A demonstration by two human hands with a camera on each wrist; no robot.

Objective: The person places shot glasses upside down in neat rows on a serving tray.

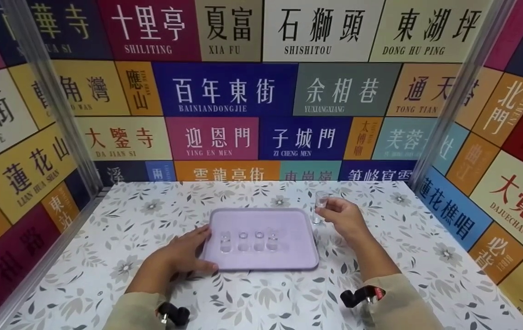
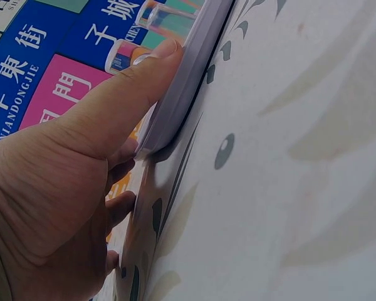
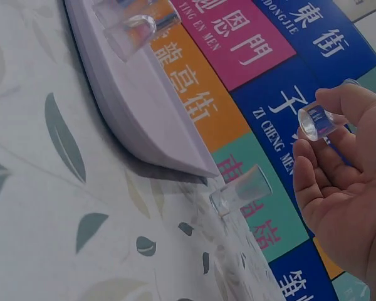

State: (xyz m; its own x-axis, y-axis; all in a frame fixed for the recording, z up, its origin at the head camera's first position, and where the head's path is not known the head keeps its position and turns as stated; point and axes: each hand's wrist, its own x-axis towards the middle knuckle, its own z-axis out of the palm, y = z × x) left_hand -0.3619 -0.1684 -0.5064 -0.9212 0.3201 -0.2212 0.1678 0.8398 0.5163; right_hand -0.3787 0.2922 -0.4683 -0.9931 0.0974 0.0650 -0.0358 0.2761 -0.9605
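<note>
A small clear glass (image 3: 316, 122) is pinched between the thumb and fingers of my right hand (image 1: 346, 217), just off the back right corner of the lilac tray (image 1: 289, 262). Another clear glass (image 3: 241, 191) stands on the table below it, apart from the held one in the right wrist view. My left hand (image 1: 183, 252) rests against the tray's left end, its thumb (image 2: 141, 75) over the rim near the front corner and its fingers along the side. Several clear glasses (image 1: 243, 243) stand in a row on the tray; the outer ones look taller, but their details are faint.
The table (image 1: 151, 206) has a white leaf-patterned covering. Behind it rises a wall of coloured sign panels (image 1: 224, 89), with more panels on both sides. Dark wrist devices (image 1: 176, 314) sit at the sleeves.
</note>
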